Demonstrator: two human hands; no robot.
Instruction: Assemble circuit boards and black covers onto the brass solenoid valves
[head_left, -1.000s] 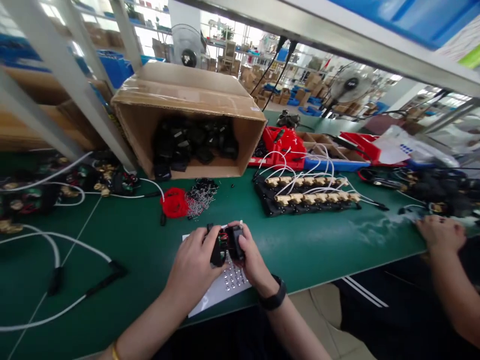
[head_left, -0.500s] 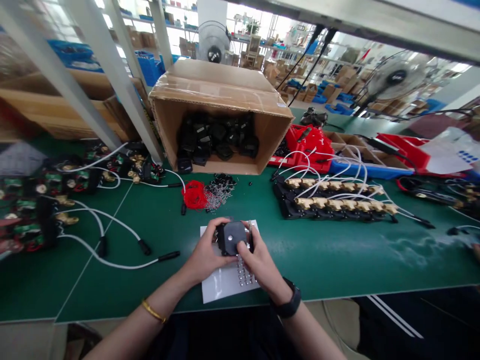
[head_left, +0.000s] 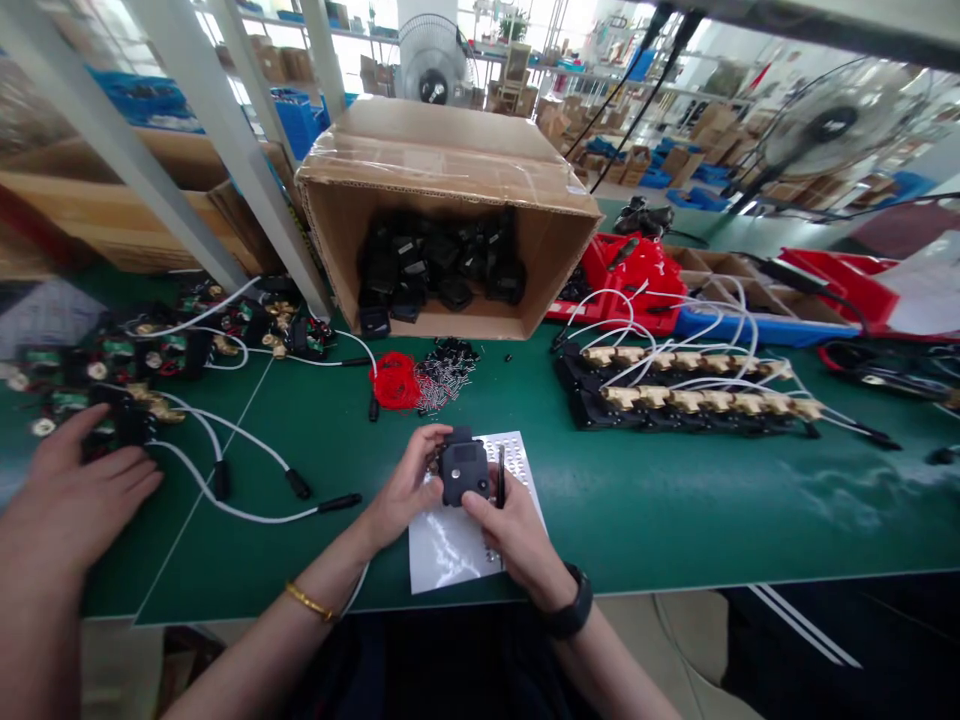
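Note:
Between my two hands is a small black plastic housing [head_left: 465, 468], held above a white sheet [head_left: 446, 560] that bears rows of small shiny dots. My left hand [head_left: 405, 488] grips the housing's left side, with a bit of brass showing by the fingers. My right hand [head_left: 517, 525] pinches its lower right edge with the thumb. Along those right fingers stands a slim dark tool [head_left: 501, 478], upright; its kind I cannot make out. A white cable shows below my left forearm.
Ahead, a cardboard box [head_left: 450, 150] holds black housings. Red bands [head_left: 397, 380] and loose screws [head_left: 446, 378] lie before it. Rows of units with brass fittings [head_left: 697, 400] stand right. At left, another person's hand [head_left: 90, 490] touches open units with white cables [head_left: 247, 515].
The housing has turned in my hands, and its face now shows a recessed rectangle. My right thumb has slid to its lower edge. Another person's hand has come in at left.

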